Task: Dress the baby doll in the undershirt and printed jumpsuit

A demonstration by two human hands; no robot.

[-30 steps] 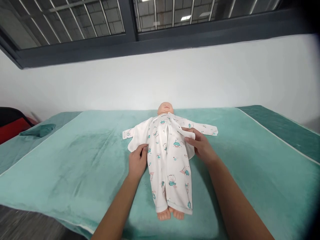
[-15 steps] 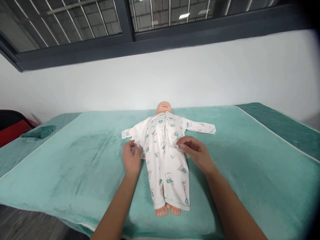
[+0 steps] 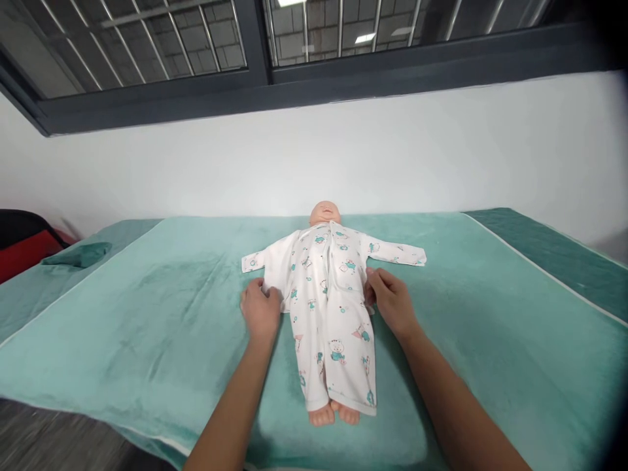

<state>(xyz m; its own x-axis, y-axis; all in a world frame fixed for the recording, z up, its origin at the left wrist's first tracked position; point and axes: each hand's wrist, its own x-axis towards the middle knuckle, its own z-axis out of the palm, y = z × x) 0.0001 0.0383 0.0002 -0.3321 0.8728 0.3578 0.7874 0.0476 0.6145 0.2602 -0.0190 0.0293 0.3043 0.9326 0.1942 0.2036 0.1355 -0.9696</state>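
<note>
I see doll (image 3: pixel 325 212) on its back in printed garment (image 3: pixel 349 340), feet (image 3: pixel 322 417) toward me; spread sleeves probably leave both sides reachable. Left hand (image 3: pixel 261 311), fingers curled, and right hand (image 3: pixel 392 304), fingers bent, flank garment edges; can't tell if either pinches cloth. Teal sheet (image 3: pixel 147 314) runs wide both sides; near edge just past feet, wall (image 3: pixel 294 163) beyond head.

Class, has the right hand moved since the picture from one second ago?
Yes: judged against the window frame, the right hand has shifted slightly down the view, toward the doll's feet.
</note>
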